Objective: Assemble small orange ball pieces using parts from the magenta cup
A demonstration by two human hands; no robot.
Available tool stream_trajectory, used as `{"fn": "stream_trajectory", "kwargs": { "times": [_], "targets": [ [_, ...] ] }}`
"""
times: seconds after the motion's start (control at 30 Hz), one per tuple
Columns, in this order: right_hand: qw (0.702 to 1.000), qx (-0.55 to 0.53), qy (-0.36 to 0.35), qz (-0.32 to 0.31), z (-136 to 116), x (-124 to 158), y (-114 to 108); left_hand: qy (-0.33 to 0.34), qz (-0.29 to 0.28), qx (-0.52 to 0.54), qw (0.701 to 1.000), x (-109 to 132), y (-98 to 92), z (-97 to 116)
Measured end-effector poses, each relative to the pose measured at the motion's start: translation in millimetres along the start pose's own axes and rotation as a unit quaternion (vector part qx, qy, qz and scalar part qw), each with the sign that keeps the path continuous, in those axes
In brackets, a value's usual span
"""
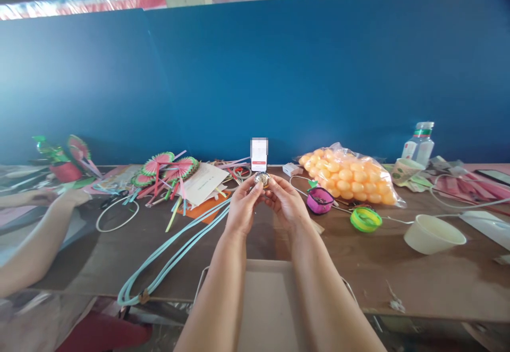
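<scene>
Shiny ball: small silvery-gold thing point(262, 179), up off the table in front of the phone, right between the two hands
Left hand: fingertips of the left hand point(244, 201) pinching it from the left side
Right hand: same deal, right hand point(283, 197) pinching from the other side, so it's a two-handed hold; can't really make out what the lower fingers are doing, they're kinda tucked under
Phone: a phone point(259, 154) standing upright just behind the ball, screen lit
Right side: purple round pouch point(320, 201) near the right hand, green-yellow one point(365, 219) further over, big clear bag of orange balls point(350, 174) behind them, pale cup point(434, 234) toward the edge
Left side: light blue cords point(175, 246) looped on the table, watermelon fans point(158, 164) and white paper point(205, 183) behind
Neighbour: another person's forearm point(37, 243) at far left
</scene>
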State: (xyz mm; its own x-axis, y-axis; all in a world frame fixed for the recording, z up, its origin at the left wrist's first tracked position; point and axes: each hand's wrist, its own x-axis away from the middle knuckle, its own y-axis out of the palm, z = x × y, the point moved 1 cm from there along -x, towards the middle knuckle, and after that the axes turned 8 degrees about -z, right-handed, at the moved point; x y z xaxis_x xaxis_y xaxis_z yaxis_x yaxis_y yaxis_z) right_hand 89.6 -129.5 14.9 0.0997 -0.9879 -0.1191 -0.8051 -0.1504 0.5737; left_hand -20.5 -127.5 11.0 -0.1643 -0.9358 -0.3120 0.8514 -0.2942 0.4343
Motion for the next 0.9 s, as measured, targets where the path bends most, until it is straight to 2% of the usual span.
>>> {"fn": "stream_trajectory", "kwargs": {
  "times": [0.3,0.9],
  "targets": [
    [1.0,-0.017,-0.005,-0.022,-0.4,1.2,-0.6,0.011,-0.024,0.023,0.999,0.0,1.8,0.8],
    [1.0,0.008,0.012,0.027,-0.6,0.4,-0.4,0.01,-0.04,-0.005,0.999,-0.9,0.4,-1.8]
  ]
}}
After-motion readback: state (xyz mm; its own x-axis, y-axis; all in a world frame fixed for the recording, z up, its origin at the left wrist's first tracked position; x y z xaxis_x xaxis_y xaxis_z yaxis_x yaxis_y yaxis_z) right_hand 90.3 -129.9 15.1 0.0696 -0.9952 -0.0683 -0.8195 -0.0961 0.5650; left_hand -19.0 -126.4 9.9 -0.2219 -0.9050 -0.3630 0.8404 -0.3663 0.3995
